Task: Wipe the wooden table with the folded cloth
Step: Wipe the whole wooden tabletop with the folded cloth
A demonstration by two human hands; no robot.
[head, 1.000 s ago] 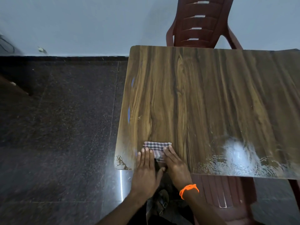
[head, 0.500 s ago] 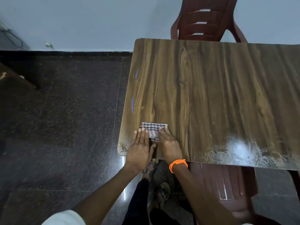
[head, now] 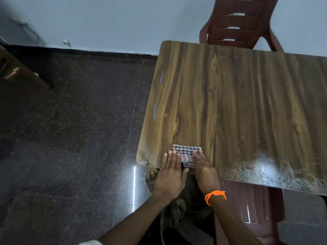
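A folded checked cloth [head: 185, 152] lies flat on the wooden table [head: 238, 106], close to its near left corner. My left hand [head: 170, 172] presses on the cloth's left part with straight fingers. My right hand [head: 205, 167], with an orange band at the wrist, lies flat on the cloth's right part. Both palms reach over the table's near edge. Most of the cloth's near half is hidden under the hands.
A white dusty smear [head: 269, 167] marks the table's near edge to the right. One dark red plastic chair [head: 237, 23] stands behind the table, another [head: 251, 209] is tucked under its near side. Dark stone floor [head: 70, 138] spreads left. My sandalled feet [head: 152, 175] are below.
The view shifted left and tilted, so table and hands sit further right. The hands stay flat on the cloth near the same table corner.
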